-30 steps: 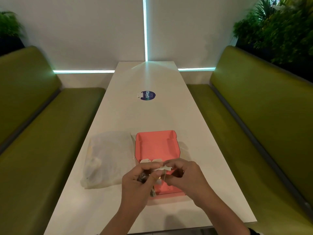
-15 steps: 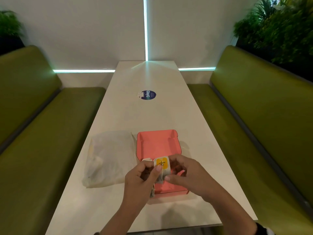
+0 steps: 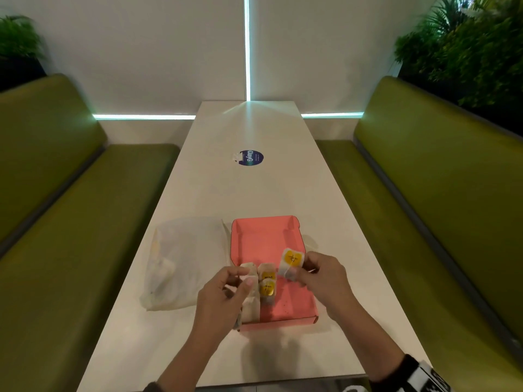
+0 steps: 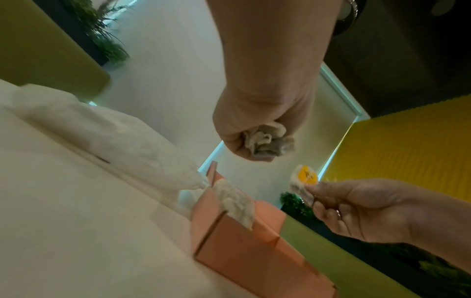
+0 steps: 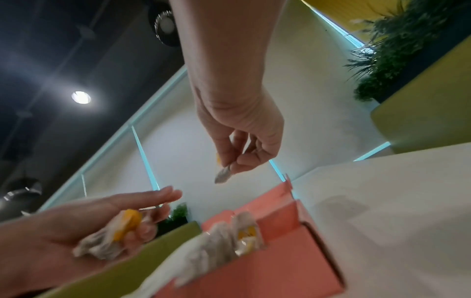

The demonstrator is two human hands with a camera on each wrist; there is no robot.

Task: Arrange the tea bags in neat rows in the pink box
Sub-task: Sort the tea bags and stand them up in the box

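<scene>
The open pink box (image 3: 268, 236) lies on the white table (image 3: 243, 190) in front of me. Several tea bags (image 3: 267, 281) with yellow tags stand along its left side. Over the box's near left corner, my left hand (image 3: 237, 281) grips a crumpled bunch of tea bags (image 4: 267, 143). My right hand (image 3: 300, 274) hovers over the right half of the box. It pinches a single tea bag (image 3: 290, 263) by its edge, yellow tag up. In the right wrist view that tea bag (image 5: 223, 175) hangs from my fingertips above the box (image 5: 280, 262).
A white plastic bag (image 3: 184, 261) lies just left of the box. Further up the table is a round blue sticker (image 3: 250, 158). Green benches (image 3: 424, 222) run along both sides, with plants (image 3: 475, 46) behind them. The table's near edge is close to my forearms.
My hands were together over the box's near end. Now they have drawn apart: the right hand has moved right with one tea bag, while the left keeps the bunch.
</scene>
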